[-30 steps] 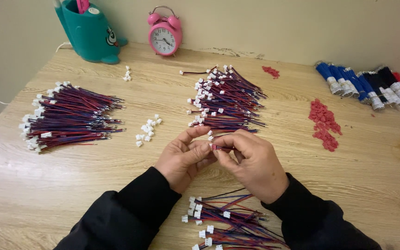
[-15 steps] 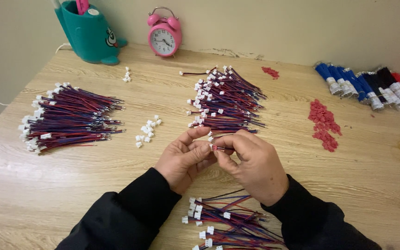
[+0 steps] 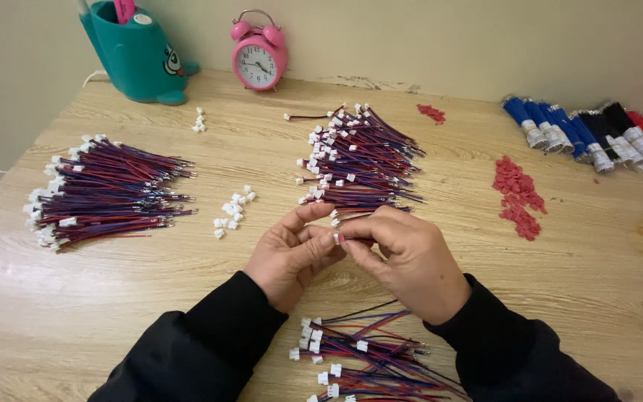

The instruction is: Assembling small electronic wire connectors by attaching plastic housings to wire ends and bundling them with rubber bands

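Left pile: a heap of red-and-blue wires (image 3: 109,191) with white plugs lies near the left edge of the bench (image 3: 150,298).
Loose plugs: small white plugs (image 3: 232,211) lie just right of that heap.
Left hand (image 3: 292,254): fingers pinched on a white plug (image 3: 336,238), touching the right hand.
Right hand (image 3: 411,257): fingertips closed on the same plug.
Middle pile: wires (image 3: 359,160) beyond the hands; another bunch (image 3: 370,357) at the near edge.
Right side: red bits (image 3: 519,195), then blue and black rolls (image 3: 582,134) at the far right corner.
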